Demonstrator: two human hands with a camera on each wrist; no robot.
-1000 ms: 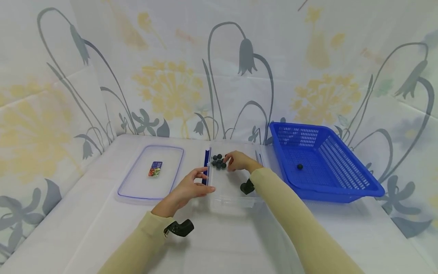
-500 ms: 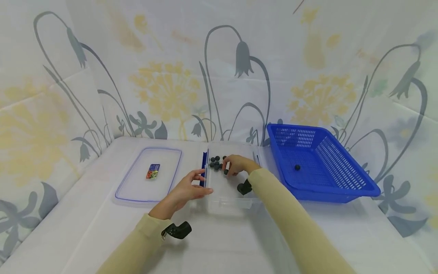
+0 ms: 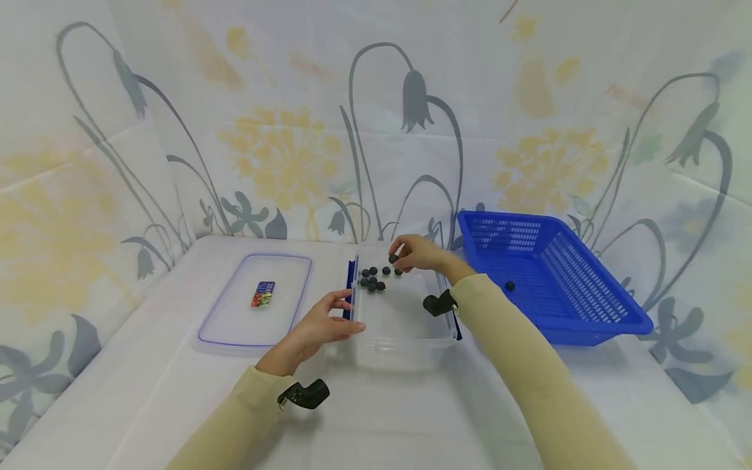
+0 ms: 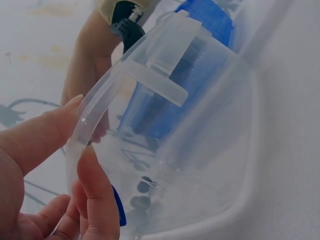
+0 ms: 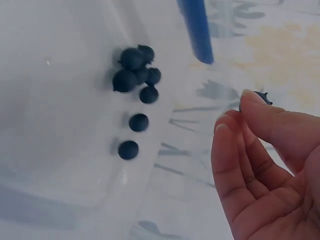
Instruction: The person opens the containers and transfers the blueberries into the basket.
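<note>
A clear plastic food container (image 3: 399, 316) stands in the middle of the table, with several blueberries (image 3: 372, 284) along its far left part. My left hand (image 3: 320, 324) pinches the container's near left rim between thumb and finger; in the left wrist view the thumb and finger lie on either side of the rim (image 4: 102, 92). Over the container's far side, my right hand (image 3: 420, 254) pinches one blueberry (image 3: 393, 259) between thumb and fingertips. In the right wrist view that blueberry (image 5: 265, 97) is mostly hidden behind the thumb, above the loose ones.
To the left lies a clear lid (image 3: 235, 326) with a blue seal and a colourful label (image 3: 263, 294). A blue basket (image 3: 564, 329) with one blueberry (image 3: 510, 286) in it stands at the right. Blue latches (image 3: 348, 310) flank the container. A patterned cloth hangs behind.
From among the berries, my right hand has risen and moved away from me, now with a blueberry in its fingertips. The left hand keeps its place at the rim.
</note>
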